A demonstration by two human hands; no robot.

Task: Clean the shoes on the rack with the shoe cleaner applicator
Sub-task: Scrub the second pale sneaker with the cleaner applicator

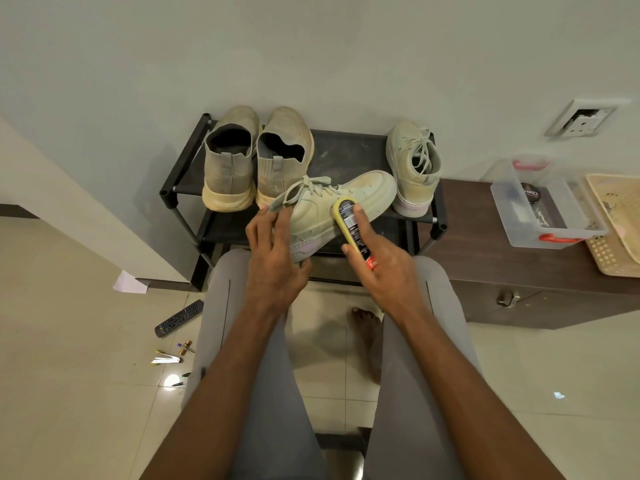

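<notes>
Your left hand (273, 251) grips the heel of a pale laced sneaker (332, 206) held above the black shoe rack (349, 150), while your right hand (384, 268) clasps the yellow shoe cleaner applicator (353, 225), pressed against its side.

Left arm: bare forearm reaching forward from the lower frame edge, over the left thigh.
Left hand (273, 251): back facing the camera, fingers spread and curled round the heel end of a pale lace-up sneaker (332, 206), thumb under its sole.
Right arm: bare forearm angled forward and inward over the right thigh.
Right hand (384, 261): grips a yellow shoe cleaner applicator (351, 225), index finger laid along its top, its far end against the sneaker's side.
Legs: 2 thighs in grey trousers; 1 bare foot between them.
</notes>
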